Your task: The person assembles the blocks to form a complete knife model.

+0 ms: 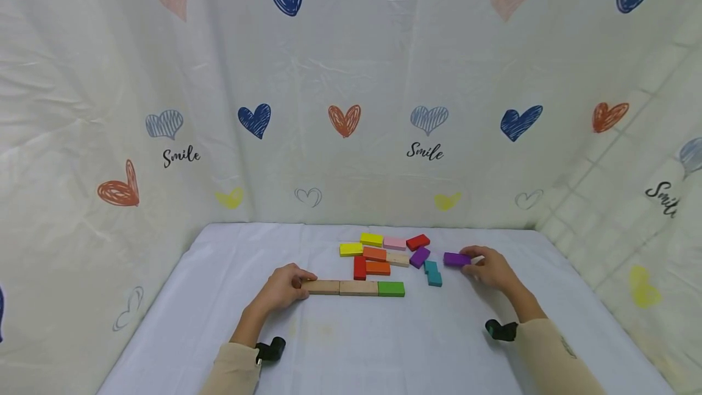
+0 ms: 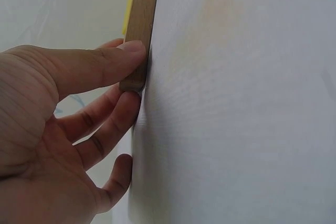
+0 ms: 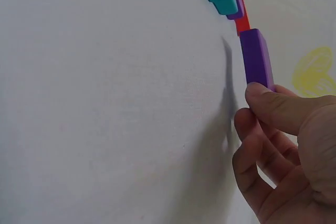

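My right hand (image 1: 487, 267) pinches a purple block (image 1: 457, 259) by its right end, to the right of the other blocks. In the right wrist view the purple block (image 3: 255, 59) is held between thumb and fingers, with a shadow beside it on the cloth. My left hand (image 1: 284, 287) pinches the left end of a plain wooden block (image 1: 322, 288). That block heads a straight row with a second wooden block (image 1: 359, 288) and a green block (image 1: 391, 289), laid end to end. The left wrist view shows the thumb on the wooden block's (image 2: 140, 19) near end.
Behind the row lies a loose cluster: yellow (image 1: 351, 250), orange (image 1: 378, 268), red (image 1: 359, 267), pink (image 1: 395, 242), plain wood (image 1: 398, 259) and another purple block (image 1: 420, 257). Teal blocks (image 1: 434, 277) lie right of the row. A white cloth (image 1: 351, 346) covers the table, with a heart-printed curtain behind.
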Tool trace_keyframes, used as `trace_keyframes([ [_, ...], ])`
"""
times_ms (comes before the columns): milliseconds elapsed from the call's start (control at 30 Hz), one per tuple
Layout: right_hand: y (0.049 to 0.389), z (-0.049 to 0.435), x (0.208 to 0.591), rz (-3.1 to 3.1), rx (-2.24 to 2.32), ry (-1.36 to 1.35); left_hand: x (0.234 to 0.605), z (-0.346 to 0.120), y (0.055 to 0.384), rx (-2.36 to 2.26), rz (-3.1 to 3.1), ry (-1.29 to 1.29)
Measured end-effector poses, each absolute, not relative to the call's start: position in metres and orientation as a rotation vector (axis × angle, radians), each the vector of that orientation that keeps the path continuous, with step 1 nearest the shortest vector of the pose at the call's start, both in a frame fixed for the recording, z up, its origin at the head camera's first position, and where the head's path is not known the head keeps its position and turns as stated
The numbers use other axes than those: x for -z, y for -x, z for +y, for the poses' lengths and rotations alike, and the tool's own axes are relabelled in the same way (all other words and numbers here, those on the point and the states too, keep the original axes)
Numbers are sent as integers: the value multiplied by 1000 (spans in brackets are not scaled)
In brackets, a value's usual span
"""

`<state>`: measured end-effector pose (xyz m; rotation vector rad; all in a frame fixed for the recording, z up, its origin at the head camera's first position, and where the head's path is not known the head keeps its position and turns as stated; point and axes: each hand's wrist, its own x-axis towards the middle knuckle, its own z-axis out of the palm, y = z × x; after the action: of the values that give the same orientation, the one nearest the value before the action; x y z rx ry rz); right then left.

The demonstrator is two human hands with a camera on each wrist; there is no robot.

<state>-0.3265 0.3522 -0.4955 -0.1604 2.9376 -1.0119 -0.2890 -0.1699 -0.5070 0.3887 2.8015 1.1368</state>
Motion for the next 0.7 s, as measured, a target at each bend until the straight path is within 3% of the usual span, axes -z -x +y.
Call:
trace_keyframes([
  [700,276,330,487,2793,1193,362,507,-170,289,-1142,2798,-391],
])
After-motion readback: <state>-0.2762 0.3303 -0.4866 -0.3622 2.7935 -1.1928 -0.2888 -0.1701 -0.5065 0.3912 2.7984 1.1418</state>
